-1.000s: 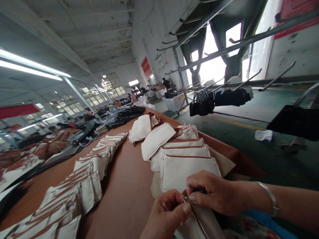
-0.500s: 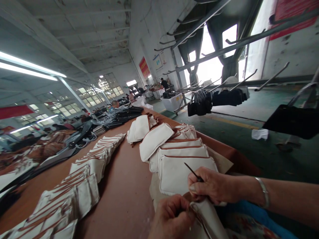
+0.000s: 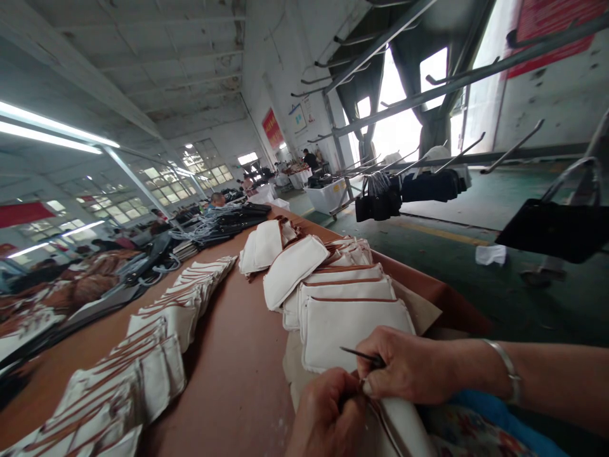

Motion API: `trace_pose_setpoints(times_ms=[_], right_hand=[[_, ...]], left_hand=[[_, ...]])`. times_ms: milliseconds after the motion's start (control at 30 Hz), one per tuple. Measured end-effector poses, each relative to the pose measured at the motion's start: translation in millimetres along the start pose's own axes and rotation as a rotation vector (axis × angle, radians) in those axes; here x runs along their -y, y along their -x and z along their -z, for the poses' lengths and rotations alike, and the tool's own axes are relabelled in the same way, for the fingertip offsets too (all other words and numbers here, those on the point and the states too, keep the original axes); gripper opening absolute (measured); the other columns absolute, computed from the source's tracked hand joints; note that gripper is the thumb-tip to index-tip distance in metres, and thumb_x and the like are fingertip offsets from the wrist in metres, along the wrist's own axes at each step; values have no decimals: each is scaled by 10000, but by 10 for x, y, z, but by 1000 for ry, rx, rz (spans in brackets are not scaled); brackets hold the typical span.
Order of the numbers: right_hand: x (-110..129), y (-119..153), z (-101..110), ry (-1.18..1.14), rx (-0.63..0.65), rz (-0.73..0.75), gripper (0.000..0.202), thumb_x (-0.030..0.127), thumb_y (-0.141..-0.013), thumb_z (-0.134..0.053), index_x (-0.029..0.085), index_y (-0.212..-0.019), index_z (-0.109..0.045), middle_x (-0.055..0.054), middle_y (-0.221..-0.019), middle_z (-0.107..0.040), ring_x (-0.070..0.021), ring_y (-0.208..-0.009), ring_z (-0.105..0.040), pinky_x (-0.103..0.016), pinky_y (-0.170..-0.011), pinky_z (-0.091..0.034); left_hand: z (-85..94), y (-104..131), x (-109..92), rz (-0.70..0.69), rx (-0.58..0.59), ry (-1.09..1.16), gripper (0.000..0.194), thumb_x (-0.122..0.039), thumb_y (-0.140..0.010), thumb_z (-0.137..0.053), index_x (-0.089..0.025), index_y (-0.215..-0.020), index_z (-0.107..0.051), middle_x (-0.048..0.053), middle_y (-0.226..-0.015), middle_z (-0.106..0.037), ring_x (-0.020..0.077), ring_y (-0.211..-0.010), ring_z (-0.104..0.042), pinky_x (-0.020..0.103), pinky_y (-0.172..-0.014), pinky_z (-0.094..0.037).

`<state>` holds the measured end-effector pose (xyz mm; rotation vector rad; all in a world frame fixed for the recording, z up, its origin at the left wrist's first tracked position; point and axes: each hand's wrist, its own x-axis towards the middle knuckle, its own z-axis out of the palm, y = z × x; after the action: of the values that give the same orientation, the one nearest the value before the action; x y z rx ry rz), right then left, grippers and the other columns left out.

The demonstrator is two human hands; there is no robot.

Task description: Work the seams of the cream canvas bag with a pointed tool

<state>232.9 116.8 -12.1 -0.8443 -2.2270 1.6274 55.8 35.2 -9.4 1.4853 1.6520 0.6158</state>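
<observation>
At the lower middle, my left hand [image 3: 328,412] is closed in a pinch on the edge of a cream bag piece [image 3: 403,419] with a dark slit and brown trim. Right beside it, my right hand [image 3: 404,365], a metal bangle on its wrist, is closed around a thin dark pointed tool [image 3: 359,354]. The tool's tip points left, away from the piece. The thumb and fingertips of my right hand meet the brown edge close to my left fingers; exactly what they pinch there is hidden.
Cream brown-edged pieces [image 3: 352,327] are stacked just beyond my hands. A long row of similar pieces [image 3: 157,368] runs along the left of the brown tabletop [image 3: 228,368]. Black bags [image 3: 228,222] lie farther back. A metal hook rack [image 3: 394,117] with hanging bags stands at right.
My right hand has come down and slightly left, so its fingertips meet the edge by my left fingers. The tool now lies flatter. My left hand keeps its pinch.
</observation>
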Motion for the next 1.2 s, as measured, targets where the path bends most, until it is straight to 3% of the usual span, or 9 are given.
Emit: trace_pose_setpoints(times_ms=[267,367,533,600,700,833,933,1033,1200], right_hand=[[-54,11,-57,-119,-11,9,33,165,-692,-580,142,-712,-592,60,-600,-501,-80,-572,-383,-188,-490,-299],[-66,11,-87,-115,-6,4,26,163,-692,-579,146,-711,-579,62,-597,-497,-79,-568,-377,-192,-496,-300],[-95,4,-122,-191,7,24,60,180,-680,-588,131,-711,-604,49,-608,-515,-81,-572,-386,-200,-505,-294],[-84,11,-118,-245,18,25,90,186,-665,-594,123,-725,-615,43,-618,-517,-85,-583,-392,-202,-521,-304],[-64,28,-104,-300,31,19,144,206,-669,-591,109,-763,-643,12,-661,-578,-106,-620,-449,-221,-582,-362],[-58,45,-100,-353,18,-7,186,226,-666,-583,100,-778,-661,-19,-712,-632,-123,-650,-493,-240,-631,-393],[-54,48,-111,-342,-4,-39,207,230,-658,-585,95,-787,-675,-16,-703,-639,-115,-626,-485,-224,-587,-370],[-56,44,-124,-307,-24,-45,213,233,-657,-597,93,-788,-690,-2,-667,-628,-105,-599,-466,-212,-551,-344],[-108,18,-152,-324,-33,-61,202,230,-663,-595,95,-784,-683,17,-642,-592,-91,-582,-431,-196,-524,-325]], left_hand=[[6,11,95,-191,-44,-131,305,-262,-840,-457,-137,-762,-724,24,-680,-616,181,-673,-565,263,-619,-352],[2,-37,135,-109,-30,-15,248,-264,-776,-475,-150,-675,-671,9,-644,-563,167,-652,-516,260,-600,-313],[17,-120,211,87,84,251,179,-345,-698,-474,-218,-573,-474,-81,-486,-272,107,-481,-231,268,-479,-146],[55,-95,204,104,113,326,197,-373,-688,-486,-222,-569,-445,-82,-507,-269,102,-492,-220,263,-478,-147],[109,-10,162,89,131,437,249,-411,-715,-523,-174,-645,-557,-50,-567,-384,106,-535,-311,243,-501,-212],[72,77,186,-89,-9,295,182,-269,-690,-618,-140,-803,-679,-29,-617,-512,99,-543,-408,217,-507,-274],[-7,73,290,-376,-185,-13,101,-176,-709,-602,-163,-736,-698,1,-645,-577,101,-532,-469,210,-481,-305],[-55,46,392,-652,-294,-223,186,-120,-749,-539,-179,-798,-709,28,-687,-644,110,-547,-564,194,-497,-381],[-87,65,490,-842,-434,-693,257,-76,-831,-476,-197,-934,-678,33,-715,-696,159,-566,-666,210,-506,-459]])
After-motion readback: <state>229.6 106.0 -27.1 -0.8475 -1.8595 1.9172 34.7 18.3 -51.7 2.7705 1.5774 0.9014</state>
